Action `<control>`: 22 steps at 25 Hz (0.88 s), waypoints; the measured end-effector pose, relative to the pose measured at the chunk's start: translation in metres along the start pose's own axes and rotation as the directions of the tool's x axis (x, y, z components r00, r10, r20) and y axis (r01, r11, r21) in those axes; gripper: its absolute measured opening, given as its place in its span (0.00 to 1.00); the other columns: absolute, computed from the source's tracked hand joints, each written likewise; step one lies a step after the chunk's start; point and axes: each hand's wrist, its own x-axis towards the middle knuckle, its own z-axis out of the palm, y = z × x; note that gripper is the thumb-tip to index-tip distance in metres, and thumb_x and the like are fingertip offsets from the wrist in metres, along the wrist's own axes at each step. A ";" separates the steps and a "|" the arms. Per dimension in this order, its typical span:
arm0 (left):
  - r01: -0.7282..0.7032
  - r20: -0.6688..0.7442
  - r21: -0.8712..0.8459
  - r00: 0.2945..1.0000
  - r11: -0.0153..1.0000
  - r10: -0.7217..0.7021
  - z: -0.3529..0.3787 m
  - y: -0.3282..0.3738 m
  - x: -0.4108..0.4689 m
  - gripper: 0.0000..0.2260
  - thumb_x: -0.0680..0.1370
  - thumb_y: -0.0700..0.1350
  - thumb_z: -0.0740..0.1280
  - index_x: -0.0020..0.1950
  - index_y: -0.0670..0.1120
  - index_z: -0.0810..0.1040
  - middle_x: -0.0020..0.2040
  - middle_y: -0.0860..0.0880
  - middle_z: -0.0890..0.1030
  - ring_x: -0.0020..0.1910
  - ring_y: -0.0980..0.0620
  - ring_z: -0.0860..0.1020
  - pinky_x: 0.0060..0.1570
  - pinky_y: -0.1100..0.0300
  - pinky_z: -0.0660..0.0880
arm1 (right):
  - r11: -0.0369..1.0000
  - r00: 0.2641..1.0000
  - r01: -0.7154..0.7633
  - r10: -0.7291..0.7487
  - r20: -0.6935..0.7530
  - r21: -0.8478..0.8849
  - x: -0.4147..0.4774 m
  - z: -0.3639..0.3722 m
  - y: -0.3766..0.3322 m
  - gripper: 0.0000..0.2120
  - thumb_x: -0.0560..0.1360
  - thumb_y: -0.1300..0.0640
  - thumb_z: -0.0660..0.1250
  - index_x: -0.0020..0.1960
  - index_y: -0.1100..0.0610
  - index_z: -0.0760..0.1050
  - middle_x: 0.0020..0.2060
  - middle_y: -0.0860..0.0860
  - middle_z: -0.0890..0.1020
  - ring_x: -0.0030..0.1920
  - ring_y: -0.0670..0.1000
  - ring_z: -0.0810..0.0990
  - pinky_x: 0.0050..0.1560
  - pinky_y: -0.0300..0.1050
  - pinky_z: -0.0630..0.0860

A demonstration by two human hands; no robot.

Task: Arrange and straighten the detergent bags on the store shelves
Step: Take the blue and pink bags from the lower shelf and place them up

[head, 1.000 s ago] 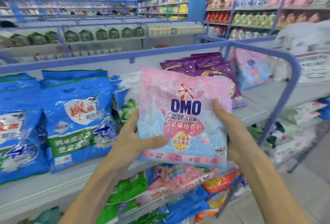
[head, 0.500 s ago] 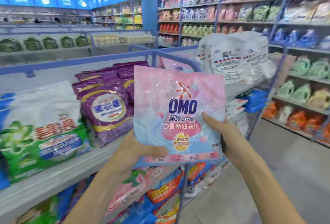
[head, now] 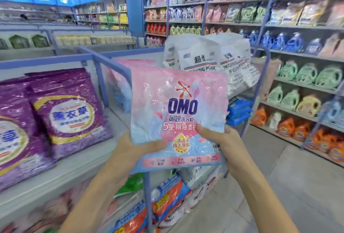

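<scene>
Held bag: the pink OMO bag is upright, label facing the wearer, clear of the shelf and in front of the blue divider rail; likely held square so it can go in face-out.
Left hand: the left hand clamps the bag's lower left corner, thumb across the front, fingers hidden behind.
Right hand: the right hand pinches the lower right edge, thumb on the front near the printed text; both hands grip low, which leaves the top free to lead into a slot.
Probable home: just beyond the hands, behind the held bag, a stack of matching pink bags lies in the compartment right of the rail; I judge that to be the destination.
Left of the hands: purple detergent bags lean back on the shelf, fronts showing, overlapping each other.
Beyond and right of the hands: white washing-powder bags stand bunched at the end of the unit, some tilted.
Below the hands: a lower tier holds loose mixed bags, jumbled rather than aligned.
Surface: pale, flat shelf board with bare space along its front edge.
Room: a shop aisle with a grey tiled floor right of the hands and wall shelving of bottles and pouches beyond; the background is blurred.
</scene>
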 end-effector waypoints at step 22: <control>-0.075 -0.863 0.160 0.474 0.984 0.177 -0.002 -0.003 0.239 0.07 0.75 0.55 0.75 0.48 0.53 0.88 0.47 0.48 0.89 0.46 0.47 0.88 0.50 0.46 0.85 | 0.994 0.861 -0.105 0.112 0.497 -0.043 0.365 0.015 0.011 0.17 0.67 0.49 0.82 0.54 0.52 0.86 0.47 0.51 0.90 0.47 0.55 0.89 0.51 0.53 0.84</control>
